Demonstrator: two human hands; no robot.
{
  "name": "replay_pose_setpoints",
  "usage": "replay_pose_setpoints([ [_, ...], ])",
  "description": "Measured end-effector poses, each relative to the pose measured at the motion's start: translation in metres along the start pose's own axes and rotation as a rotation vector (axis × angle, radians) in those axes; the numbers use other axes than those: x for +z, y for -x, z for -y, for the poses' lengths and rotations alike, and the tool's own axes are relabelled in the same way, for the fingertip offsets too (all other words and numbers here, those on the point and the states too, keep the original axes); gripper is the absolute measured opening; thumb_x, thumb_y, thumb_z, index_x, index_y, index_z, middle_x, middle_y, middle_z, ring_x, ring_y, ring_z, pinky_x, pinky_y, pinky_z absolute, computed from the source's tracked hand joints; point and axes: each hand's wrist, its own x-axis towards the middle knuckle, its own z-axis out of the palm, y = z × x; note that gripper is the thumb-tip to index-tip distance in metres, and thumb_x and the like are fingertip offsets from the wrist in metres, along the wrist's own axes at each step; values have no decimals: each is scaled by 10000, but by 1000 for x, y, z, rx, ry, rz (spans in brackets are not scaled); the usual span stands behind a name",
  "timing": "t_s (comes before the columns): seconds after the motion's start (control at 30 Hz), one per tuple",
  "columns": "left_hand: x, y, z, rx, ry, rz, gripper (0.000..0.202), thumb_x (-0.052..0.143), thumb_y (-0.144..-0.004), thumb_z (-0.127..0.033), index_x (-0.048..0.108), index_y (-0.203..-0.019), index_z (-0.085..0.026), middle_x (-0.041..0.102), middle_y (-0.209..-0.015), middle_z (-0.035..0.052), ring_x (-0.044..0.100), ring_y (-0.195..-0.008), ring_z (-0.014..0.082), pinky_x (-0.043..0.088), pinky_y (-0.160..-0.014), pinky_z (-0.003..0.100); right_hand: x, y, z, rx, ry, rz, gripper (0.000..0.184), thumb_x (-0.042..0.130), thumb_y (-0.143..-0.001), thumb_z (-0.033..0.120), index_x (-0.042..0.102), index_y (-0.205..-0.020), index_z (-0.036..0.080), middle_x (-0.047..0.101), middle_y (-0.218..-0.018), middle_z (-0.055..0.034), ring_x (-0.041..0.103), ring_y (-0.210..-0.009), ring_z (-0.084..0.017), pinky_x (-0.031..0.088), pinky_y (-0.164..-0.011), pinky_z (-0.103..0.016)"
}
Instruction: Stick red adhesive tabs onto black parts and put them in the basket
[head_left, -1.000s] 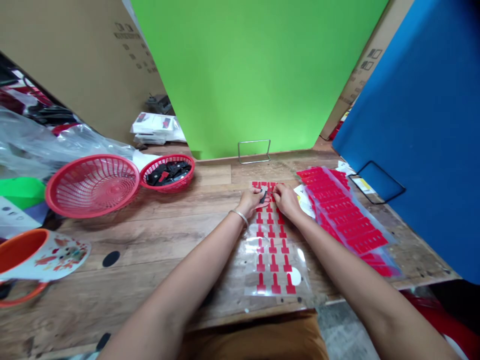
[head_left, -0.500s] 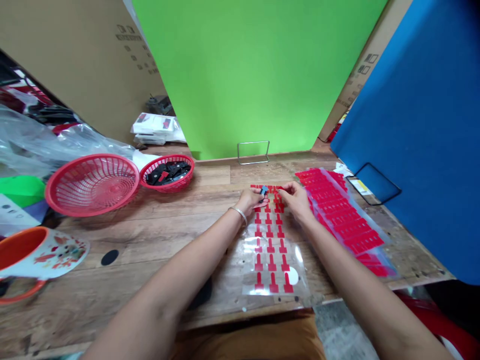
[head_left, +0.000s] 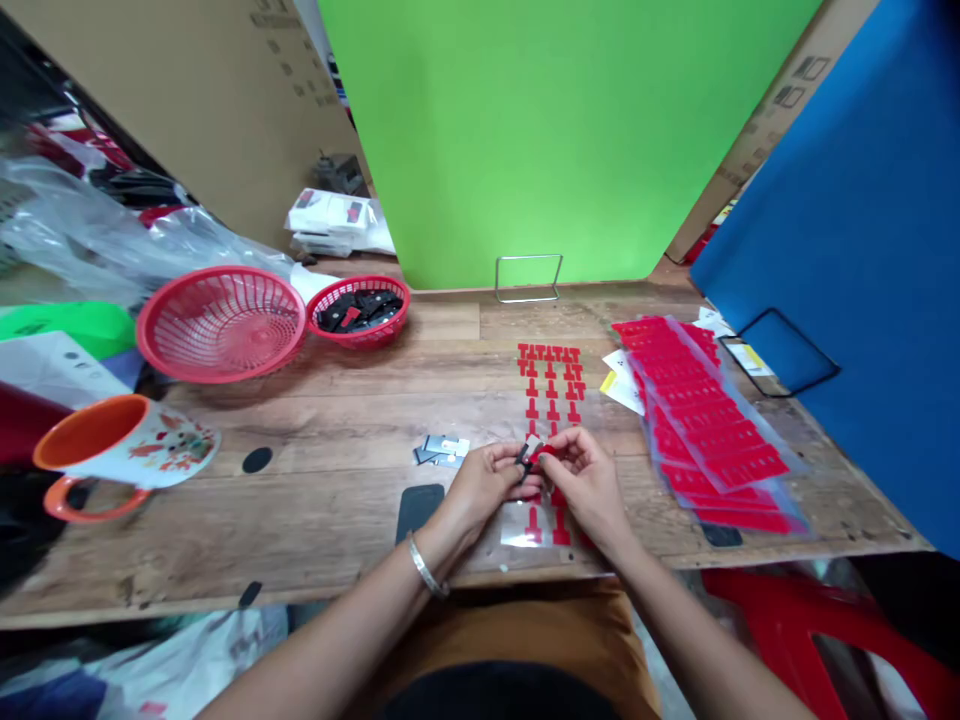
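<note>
My left hand (head_left: 486, 482) and my right hand (head_left: 586, 478) meet close to the table's near edge, fingers pinched together. Between them is a small black part (head_left: 523, 455) with a red sticker (head_left: 545, 453) at it; the left fingers pinch the part, the right fingers pinch the sticker. Under the hands lies a clear sheet (head_left: 550, 400) carrying rows of red T-shaped stickers. A silver bangle sits on my left wrist.
Small metal and black pieces (head_left: 441, 450) lie left of my hands. A large red basket (head_left: 220, 325) and a smaller red basket of black parts (head_left: 358, 311) stand at the back left. An orange-and-white mug (head_left: 124, 445) is at the left. Stacked red sticker sheets (head_left: 705, 425) lie right.
Both hands have pulled back from the far end of the sticker sheet to the near edge, carrying the black part and a red sticker. The view has shifted down and back.
</note>
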Motion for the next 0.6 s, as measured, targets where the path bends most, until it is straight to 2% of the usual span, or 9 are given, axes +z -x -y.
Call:
replay_pose_setpoints([
  [0.17,-4,3,12,19,11,21,222,568,-747,20,629,-931,-88,704,-769,87,683,-630,139,569,-630,224,7,12,-10,17,-2,-26,151,653,-743,270,523,-802,220,586,-713,27,557,-570,-115,444,-507,-221],
  [0.6,-7,1,15,56,7,86,201,644,-723,-57,664,-920,-92,708,-778,87,671,-625,124,556,-614,202,9,14,-14,9,40,-16,174,656,-762,312,520,-820,220,594,-739,22,563,-551,-112,451,-496,-222],
])
